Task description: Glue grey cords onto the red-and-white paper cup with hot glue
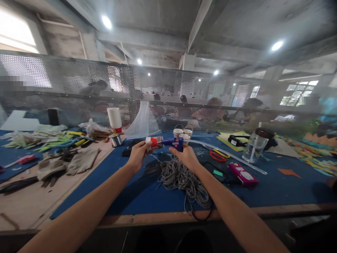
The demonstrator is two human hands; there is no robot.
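My left hand [138, 154] is closed around a small red and white paper cup [152, 142], held tilted on its side above the blue mat. In my right hand [187, 157] is a blue hot glue gun [172, 141], its nozzle pointing left at the cup. Whether the nozzle touches the cup I cannot tell. A clear glue stick [196, 142] seems to stick out of the gun's rear. Beneath my hands lies a tangled heap of grey cord [181, 179]. Just beyond the gun stand several small cups with wire handles [186, 132].
A stack of paper cups [114, 119] and a wire spool [116, 140] stand at the left. Work gloves [82, 162] lie nearer. Rightward are red-and-yellow scissors [218, 156], a magenta box [243, 174], a long clear tube [244, 162] and a glass jar [254, 147]. A perforated screen [163, 84] rises behind.
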